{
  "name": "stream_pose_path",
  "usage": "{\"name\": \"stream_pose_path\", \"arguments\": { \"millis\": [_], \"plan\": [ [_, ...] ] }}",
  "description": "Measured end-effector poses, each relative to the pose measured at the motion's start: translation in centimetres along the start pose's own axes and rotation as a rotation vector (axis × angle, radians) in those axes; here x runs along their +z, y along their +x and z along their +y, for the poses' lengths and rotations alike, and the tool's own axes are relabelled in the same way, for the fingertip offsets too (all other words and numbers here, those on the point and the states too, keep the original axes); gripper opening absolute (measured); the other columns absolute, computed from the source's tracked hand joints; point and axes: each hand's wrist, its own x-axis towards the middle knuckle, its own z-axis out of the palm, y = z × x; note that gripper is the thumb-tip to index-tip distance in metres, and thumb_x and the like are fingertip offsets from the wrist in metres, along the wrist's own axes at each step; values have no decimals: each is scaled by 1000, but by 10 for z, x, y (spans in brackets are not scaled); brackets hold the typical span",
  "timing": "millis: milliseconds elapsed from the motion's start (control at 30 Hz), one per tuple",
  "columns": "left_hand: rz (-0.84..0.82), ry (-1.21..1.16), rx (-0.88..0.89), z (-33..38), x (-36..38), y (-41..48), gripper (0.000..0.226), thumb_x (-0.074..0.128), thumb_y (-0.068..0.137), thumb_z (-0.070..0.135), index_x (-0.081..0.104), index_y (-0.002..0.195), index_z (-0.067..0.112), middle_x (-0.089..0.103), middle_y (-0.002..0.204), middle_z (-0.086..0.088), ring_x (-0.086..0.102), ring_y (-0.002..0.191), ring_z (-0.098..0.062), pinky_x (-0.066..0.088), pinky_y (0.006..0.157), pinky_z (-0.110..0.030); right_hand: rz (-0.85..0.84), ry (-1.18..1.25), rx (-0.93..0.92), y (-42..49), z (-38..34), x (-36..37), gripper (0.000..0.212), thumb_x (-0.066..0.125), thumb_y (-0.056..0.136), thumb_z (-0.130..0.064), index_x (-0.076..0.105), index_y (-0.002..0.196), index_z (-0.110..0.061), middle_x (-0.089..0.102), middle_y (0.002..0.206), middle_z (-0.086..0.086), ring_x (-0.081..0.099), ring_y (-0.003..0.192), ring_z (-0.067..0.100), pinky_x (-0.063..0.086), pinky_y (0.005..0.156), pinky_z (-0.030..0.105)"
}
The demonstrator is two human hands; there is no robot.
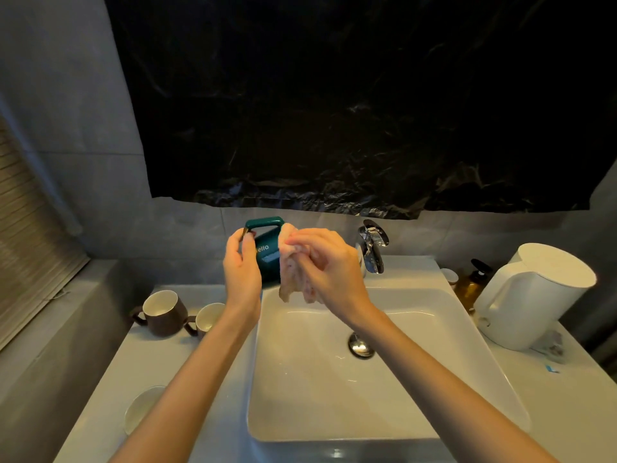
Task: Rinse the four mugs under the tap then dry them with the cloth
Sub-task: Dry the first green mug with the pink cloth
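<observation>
Washbasin counter — above the basin (300, 396) back-left rim, left hand (242, 267) pinches green mug (267, 262) by its handle, handle uppermost; right hand (329, 259) clamps pink cloth (292, 279) against it — mouth direction, long axis unclear.

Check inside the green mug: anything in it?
Cannot tell. The green mug shows only its outer wall and handle; the pink cloth, gripped by the right hand, covers its right side, hiding any opening there. The left hand pinches the handle.

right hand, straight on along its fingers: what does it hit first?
The green mug. The right hand grips the pink cloth, bunched between it and the mug's side, and the left hand holds the mug by its handle. Cloth probably touches it; depth unclear.
</observation>
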Motion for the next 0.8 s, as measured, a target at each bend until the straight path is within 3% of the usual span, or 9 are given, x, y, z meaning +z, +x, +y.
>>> {"name": "stream_pose_path", "arguments": {
  "millis": [100,200,267,367,467,533,667,800],
  "plan": [
    [-38,22,-10,-3,-1,-4,30,36,103,26,48,129,19,59,114,-1,59,94,-6,51,64,-13,14,34,80,12,3,-2,20,60,93,-12,70,110,-18,68,108,-11,59,102,4,48,86,20],
    [-57,10,-48,-2,-1,-4,27,36,102,27,51,125,22,60,115,-1,61,99,-10,55,80,-26,31,96,251,11,15,-4,21,56,97,-20,67,114,-21,66,105,-14,59,99,-2,51,81,16],
    [-48,-30,-80,-1,-1,-3,27,36,102,28,52,124,21,60,117,-4,61,104,-15,55,84,-32,8,105,320,2,22,-3,22,58,96,-22,66,116,-23,66,105,-15,59,101,-2,54,83,21],
    [-31,-22,-71,1,-1,-1,30,35,103,26,49,128,16,60,113,-2,61,99,-13,56,72,-22,6,62,316,-14,23,-4,19,62,93,-20,68,111,-22,66,102,-14,60,99,1,57,82,30],
    [-50,18,-36,0,-1,0,31,33,103,25,49,128,14,59,110,1,60,94,-9,52,61,-12,24,42,227,-14,17,-10,14,65,91,-17,70,104,-19,65,94,-16,61,95,1,57,75,25],
    [-73,39,-17,1,-1,0,28,34,103,26,50,124,19,59,110,4,60,95,-8,52,62,-12,44,50,200,-7,17,-13,11,66,91,-17,69,100,-20,65,93,-19,62,95,2,56,73,22],
    [-84,26,7,3,2,-1,23,35,103,27,50,120,26,58,112,4,60,100,-10,53,71,-20,34,49,323,-5,19,-9,8,64,92,-22,67,100,-23,65,93,-17,61,95,0,55,77,21],
    [-38,17,3,3,0,1,24,34,103,25,51,119,22,57,105,8,57,93,-6,50,60,-12,-100,108,277,-15,14,-20,7,64,91,-18,70,94,-18,68,90,-11,63,94,4,56,72,23]
  ]
}}
